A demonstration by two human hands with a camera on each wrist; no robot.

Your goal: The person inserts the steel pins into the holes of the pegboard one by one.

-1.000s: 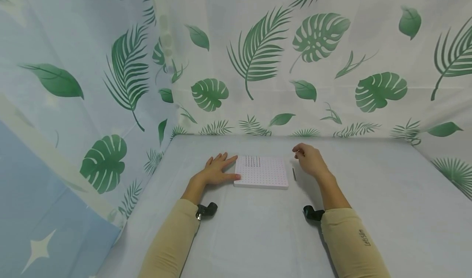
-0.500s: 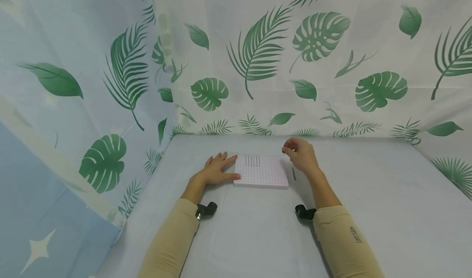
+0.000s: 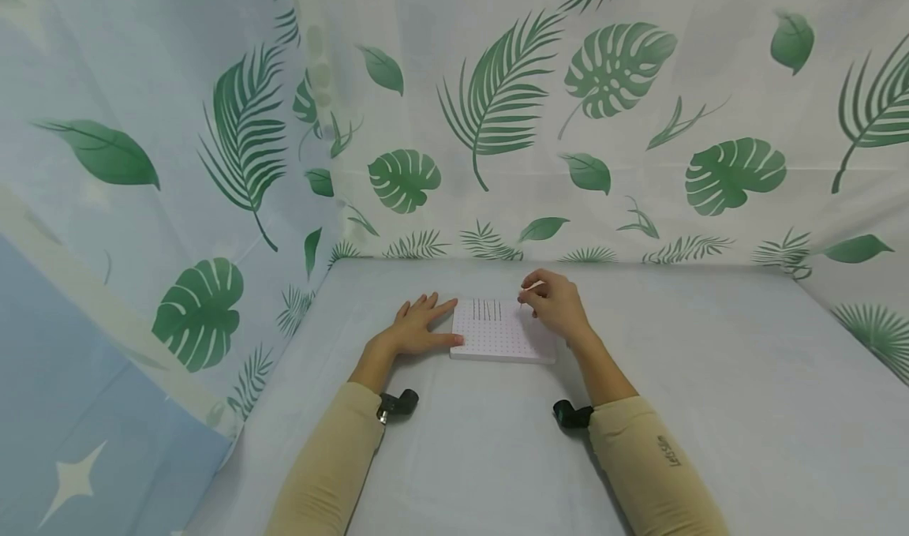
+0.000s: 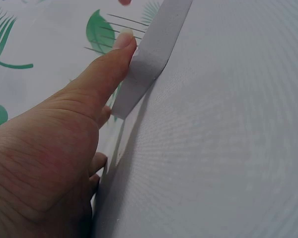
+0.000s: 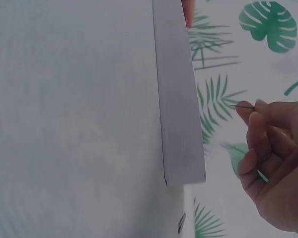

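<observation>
Pinching a thin dark rod (image 5: 244, 106) between thumb and fingertip: your right hand (image 3: 557, 303), poised over the far-right part of the white holed board (image 3: 497, 348). Left hand (image 3: 417, 332) spread, fingers extended, thumb and forefinger against the board's left edge, nothing gripped. Hands apart, board between them.

Key relation: rod lies left of your right palm, that hand much the nearer. Long axis runs down toward the board's top, roughly in line with the standing rods (image 3: 489, 310); in your right wrist view its tip looks clear of the face. Exact hole beneath it: cannot tell. Standing rods form a row along the board's far edge, closer to the far-left corner, so left of the held one.

Board sits toward the table's (image 3: 454, 465) far edge. Off the board's right end, a small dark slender item (image 5: 182, 223) on the table, too blurred to name. Beyond the far edge, leaf-print cloth (image 3: 497, 212).
</observation>
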